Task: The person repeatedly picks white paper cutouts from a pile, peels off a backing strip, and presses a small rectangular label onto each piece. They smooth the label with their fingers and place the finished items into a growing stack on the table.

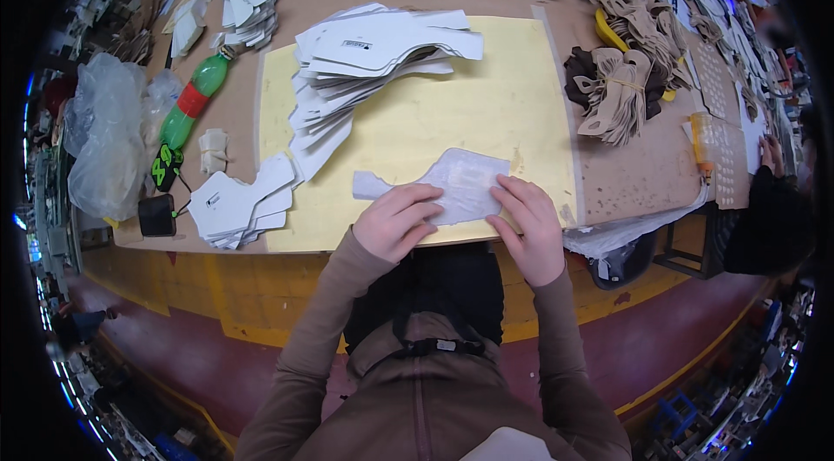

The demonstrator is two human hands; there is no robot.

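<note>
A pale grey-white cut piece (469, 176), narrow at its left end and broad at its right, lies on the yellow sheet by the table's front edge. My left hand (400, 222) is closed on its lower left edge, fingertips on top. At the right edge my right hand (532, 226) grips the piece, its thumb near the lower corner; what is under the fingers is hidden. Beyond them a fanned stack of white cut pieces (373, 48) curves across the sheet. A smaller stack of similar pieces (243, 200) sits to the left.
At left are a green bottle (207, 79), a phone (157, 216), a small white bundle (213, 151) and clear plastic bags (109, 131). Tied beige pieces (618, 96) and an orange-yellow bottle (702, 146) lie right. Another person's hand (770, 154) shows at far right.
</note>
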